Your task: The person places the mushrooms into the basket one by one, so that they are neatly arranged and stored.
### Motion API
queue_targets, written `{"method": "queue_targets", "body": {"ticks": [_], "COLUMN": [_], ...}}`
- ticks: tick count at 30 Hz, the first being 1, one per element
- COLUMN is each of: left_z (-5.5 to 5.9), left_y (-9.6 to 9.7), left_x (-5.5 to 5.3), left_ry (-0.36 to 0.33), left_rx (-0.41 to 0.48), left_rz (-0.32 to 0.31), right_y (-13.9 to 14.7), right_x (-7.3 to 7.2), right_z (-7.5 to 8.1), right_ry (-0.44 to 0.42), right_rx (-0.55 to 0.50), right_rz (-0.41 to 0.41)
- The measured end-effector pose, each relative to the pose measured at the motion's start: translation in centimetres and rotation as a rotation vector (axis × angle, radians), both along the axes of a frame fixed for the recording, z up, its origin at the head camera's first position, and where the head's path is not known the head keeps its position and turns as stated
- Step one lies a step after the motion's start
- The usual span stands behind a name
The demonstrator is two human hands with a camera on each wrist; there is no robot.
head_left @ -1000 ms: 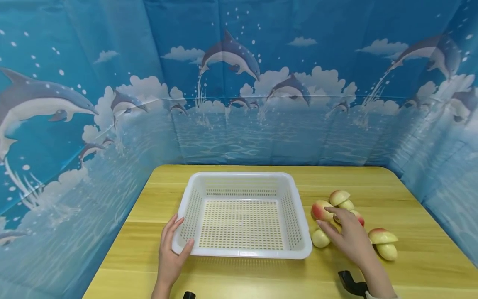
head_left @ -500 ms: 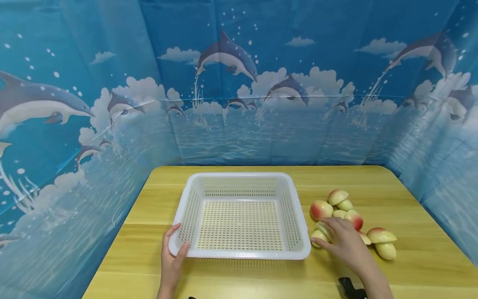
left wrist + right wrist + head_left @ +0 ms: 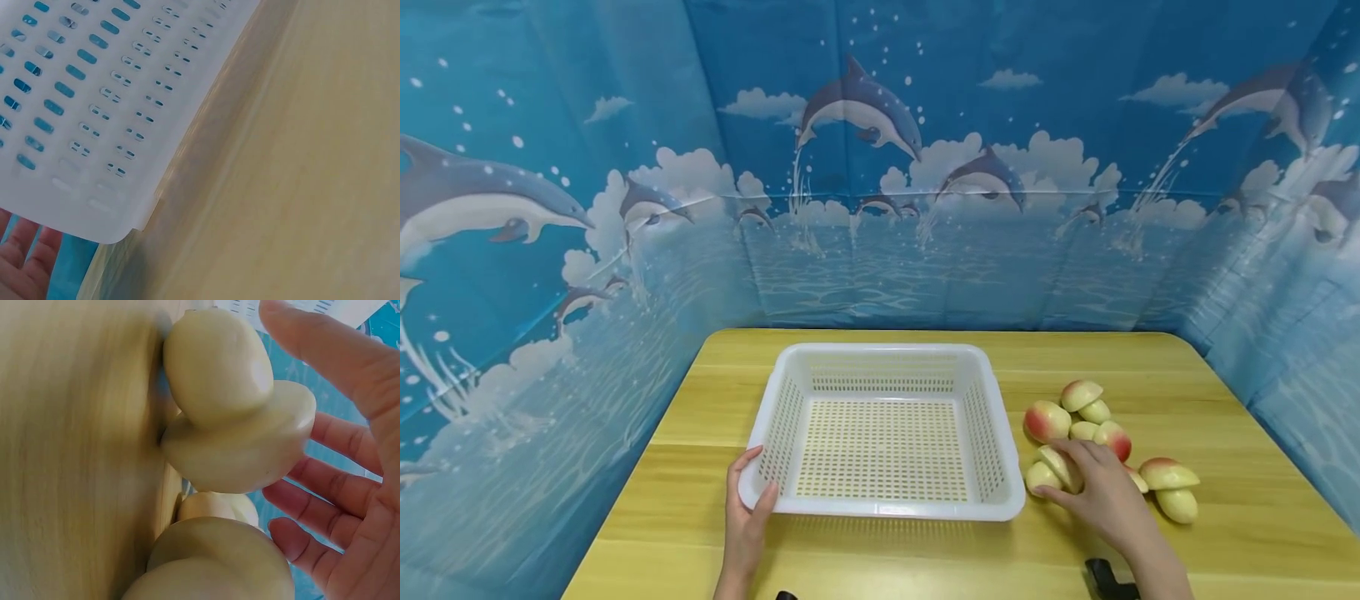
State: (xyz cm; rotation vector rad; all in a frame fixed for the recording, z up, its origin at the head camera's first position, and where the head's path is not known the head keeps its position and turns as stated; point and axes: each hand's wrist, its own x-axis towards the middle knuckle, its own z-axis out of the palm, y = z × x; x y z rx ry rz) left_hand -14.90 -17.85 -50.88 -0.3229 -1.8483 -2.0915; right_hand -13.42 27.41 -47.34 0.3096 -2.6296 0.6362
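Holding near left corner of white basket (image 3: 880, 509), left hand (image 3: 745, 527) keeps thumb at rim. Right hand (image 3: 1105, 492) surrounds pale mushroom-shaped piece (image 3: 1060, 467), fingers and thumb apart; piece sits on yellow table (image 3: 655, 508), right of basket, near similar pieces (image 3: 1169, 475).

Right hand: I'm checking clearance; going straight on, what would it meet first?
The right hand would likely first meet the pale mushroom between thumb and fingers; contact is hard to judge.

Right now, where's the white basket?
Head view: the white basket is on the table, left of the mushroom-shaped pieces, with the left hand at its near left corner.
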Motion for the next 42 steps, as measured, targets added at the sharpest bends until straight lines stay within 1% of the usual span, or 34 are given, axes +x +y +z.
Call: {"method": "queue_targets", "body": {"ticks": [7, 14, 17, 24, 30, 34, 37, 42], "left_z": [-0.2, -0.3, -0.3, -0.5, -0.5, -0.4, -0.3, -0.4], "left_y": [-0.1, -0.1, -0.1, -0.1, -0.2, -0.2, -0.2, -0.1], "left_x": [0.1, 0.0, 0.0, 0.0, 0.1, 0.0, 0.0, 0.1], "left_ry": [0.0, 0.014, 0.021, 0.023, 0.004, -0.014, -0.013, -0.004], "left_rx": [0.002, 0.004, 0.002, -0.001, 0.004, -0.002, -0.003, -0.005], "left_rz": [-0.003, -0.012, -0.011, -0.001, -0.005, -0.005, -0.008, 0.0], "right_y": [0.1, 0.1, 0.0, -0.4, -0.5, -0.6, -0.6, -0.7], "right_x": [-0.1, -0.3, -0.3, -0.3, -0.2, -0.1, -0.1, -0.2], "right_z": [-0.6, -1.0, -1.1, -1.2, -1.2, -1.3, -1.3, -1.2], "right_ry": [-0.008, 0.002, -0.019, -0.122, -0.161, -0.143, -0.128, -0.155], "right_rx": [-0.016, 0.003, 0.007, -0.017, -0.035, -0.044, -0.048, -0.039], "right_rz": [0.009, 0.008, -0.004, -0.023, -0.025, -0.03, -0.032, -0.038]}}
